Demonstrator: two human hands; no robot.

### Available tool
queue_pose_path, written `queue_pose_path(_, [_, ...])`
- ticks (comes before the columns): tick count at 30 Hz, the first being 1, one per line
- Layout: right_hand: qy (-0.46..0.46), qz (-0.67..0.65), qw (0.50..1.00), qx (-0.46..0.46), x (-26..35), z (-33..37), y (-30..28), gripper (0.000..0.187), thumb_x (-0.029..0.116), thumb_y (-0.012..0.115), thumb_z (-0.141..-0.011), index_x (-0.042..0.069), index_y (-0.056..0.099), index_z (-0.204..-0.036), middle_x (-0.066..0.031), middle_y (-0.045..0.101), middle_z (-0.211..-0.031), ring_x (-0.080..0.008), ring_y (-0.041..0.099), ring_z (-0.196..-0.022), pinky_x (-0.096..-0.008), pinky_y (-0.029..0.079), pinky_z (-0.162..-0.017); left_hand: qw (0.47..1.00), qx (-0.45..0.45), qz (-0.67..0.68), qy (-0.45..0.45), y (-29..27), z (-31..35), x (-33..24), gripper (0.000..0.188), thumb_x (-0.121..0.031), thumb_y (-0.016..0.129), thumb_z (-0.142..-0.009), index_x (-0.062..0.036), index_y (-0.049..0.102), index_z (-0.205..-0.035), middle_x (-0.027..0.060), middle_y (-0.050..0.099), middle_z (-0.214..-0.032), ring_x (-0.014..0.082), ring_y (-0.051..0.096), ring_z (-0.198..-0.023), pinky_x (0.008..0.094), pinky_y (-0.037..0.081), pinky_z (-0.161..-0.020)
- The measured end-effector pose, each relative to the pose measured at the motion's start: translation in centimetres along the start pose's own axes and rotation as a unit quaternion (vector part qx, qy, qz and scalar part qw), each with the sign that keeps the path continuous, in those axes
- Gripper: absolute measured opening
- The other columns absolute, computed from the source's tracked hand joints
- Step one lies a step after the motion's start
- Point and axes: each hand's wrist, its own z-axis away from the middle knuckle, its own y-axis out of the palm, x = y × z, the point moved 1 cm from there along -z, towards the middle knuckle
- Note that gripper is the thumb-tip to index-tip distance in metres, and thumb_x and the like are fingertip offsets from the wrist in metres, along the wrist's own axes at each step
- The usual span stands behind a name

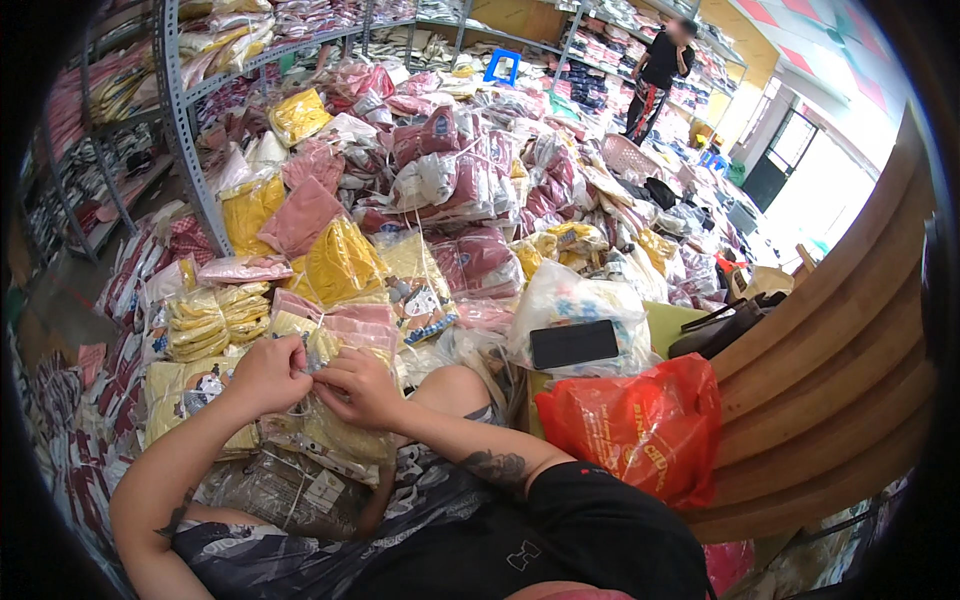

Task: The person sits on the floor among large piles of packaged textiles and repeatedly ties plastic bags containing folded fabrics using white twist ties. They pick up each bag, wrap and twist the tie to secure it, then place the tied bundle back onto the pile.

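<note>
My left hand [272,376] is closed, with thumb and fingertips pinched together. Close beside it, my right hand [356,386] is closed too, its fingertips almost meeting the left ones. Whatever they pinch is too small to make out. Both hands are over a bagged bundle of pink and pale yellow garments [350,335] in front of my lap. To the left lies a pale yellow garment pack [165,405] with a printed figure on it. Below my wrists, a dark bagged bundle [285,490] is tied with white string.
A black phone [575,345] rests on a white plastic bag [535,310], behind a red plastic bag [640,430]. Curved wooden slats [820,390] rise at my right. Bagged clothes [460,190] are heaped ahead, beside a metal rack [180,130]. A person [660,75] stands far back.
</note>
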Motion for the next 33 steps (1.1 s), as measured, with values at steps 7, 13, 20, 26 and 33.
queue_pose_path(7, [0.01, 0.002, 1.0, 0.025, -0.4, 0.4, 0.4, 0.016, 0.013, 0.078, -0.084, 0.009, 0.077, -0.1, -0.0059, 0.069, -0.087, -0.0281, 0.064, -0.086, -0.0424, 0.047, -0.074, 0.998, 0.03, 0.055, -0.022, -0.1, -0.5, 1.4, 0.022, -0.017, 0.073, -0.076, -0.0008, 0.062, -0.084, 0.0129, 0.068, -0.074, 0.0272, 0.067, -0.067, 0.0391, 0.055, -0.065])
queue_pose_path(13, [0.0, -0.002, 1.0, 0.022, -0.1, 0.2, 0.3, 0.018, 0.014, 0.078, -0.085, 0.009, 0.078, -0.102, -0.0065, 0.069, -0.087, -0.0283, 0.064, -0.085, -0.0422, 0.048, -0.074, 0.997, 0.038, 0.059, -0.036, 0.2, -0.7, 2.0, 0.023, -0.018, 0.073, -0.077, -0.0007, 0.06, -0.086, 0.0124, 0.067, -0.075, 0.0256, 0.066, -0.068, 0.0386, 0.054, -0.065])
queue_pose_path(20, [-0.001, 0.0, 1.0, 0.022, -0.1, 0.1, 0.2, 0.018, 0.013, 0.078, -0.086, 0.009, 0.078, -0.104, -0.007, 0.071, -0.088, -0.0287, 0.065, -0.083, -0.0418, 0.049, -0.072, 0.997, 0.034, 0.069, -0.031, 0.2, -0.8, 2.5, 0.023, -0.017, 0.073, -0.076, -0.0018, 0.058, -0.084, 0.0112, 0.065, -0.07, 0.0257, 0.064, -0.064, 0.039, 0.053, -0.063])
queue_pose_path(26, [0.132, -0.078, 0.988, -0.025, 0.6, -0.3, 0.1, 0.02, 0.01, 0.077, -0.089, 0.007, 0.075, -0.109, -0.0111, 0.074, -0.096, -0.0315, 0.069, -0.078, -0.0446, 0.053, -0.073, 0.997, -0.007, 0.02, 0.075, -0.6, 0.4, 0.2, 0.021, -0.012, 0.07, -0.078, -0.0021, 0.056, -0.09, 0.016, 0.064, -0.074, 0.0371, 0.067, -0.07, 0.0461, 0.054, -0.066])
queue_pose_path(33, [0.082, -0.078, 0.993, 0.011, 0.7, -2.4, -2.2, 0.028, 0.005, 0.078, -0.088, 0.004, 0.071, -0.115, -0.0161, 0.074, -0.111, -0.0311, 0.071, -0.092, -0.0406, 0.058, -0.082, 0.98, -0.075, -0.104, 0.155, 0.6, 1.5, -0.1, 0.03, -0.012, 0.072, -0.08, -0.004, 0.054, -0.102, 0.018, 0.067, -0.088, 0.0427, 0.069, -0.079, 0.053, 0.055, -0.068])
